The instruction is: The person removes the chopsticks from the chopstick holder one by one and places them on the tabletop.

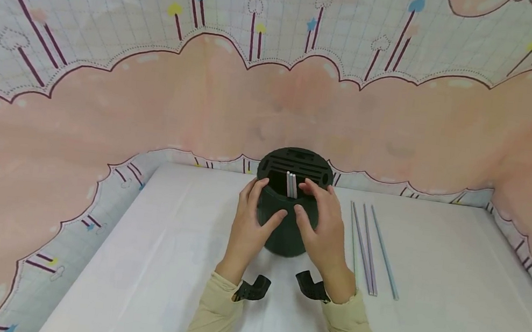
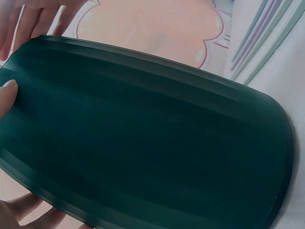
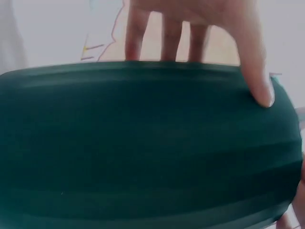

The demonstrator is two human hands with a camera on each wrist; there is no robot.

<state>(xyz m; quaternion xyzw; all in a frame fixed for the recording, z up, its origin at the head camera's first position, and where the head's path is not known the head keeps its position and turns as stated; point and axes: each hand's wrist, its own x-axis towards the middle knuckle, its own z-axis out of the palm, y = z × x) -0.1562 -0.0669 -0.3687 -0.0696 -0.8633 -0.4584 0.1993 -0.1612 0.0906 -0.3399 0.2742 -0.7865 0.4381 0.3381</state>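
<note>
In the head view, a dark green rounded holder (image 1: pixel 286 238) is stood with its long axis vertical on the white table (image 1: pixel 139 261), slotted end up, gripped between left hand (image 1: pixel 251 224) and right hand (image 1: pixel 325 232), fingers half-spread and curved; the pale slender sticks (image 1: pixel 291 185) inside are hidden below. In the left wrist view its top is partly cropped; in the right, its base.

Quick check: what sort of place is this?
Probably an indoor tabletop workspace or filming setup: a white table, a printed backdrop rising behind it, and a dark green container beside thin pastel sticks.
</note>
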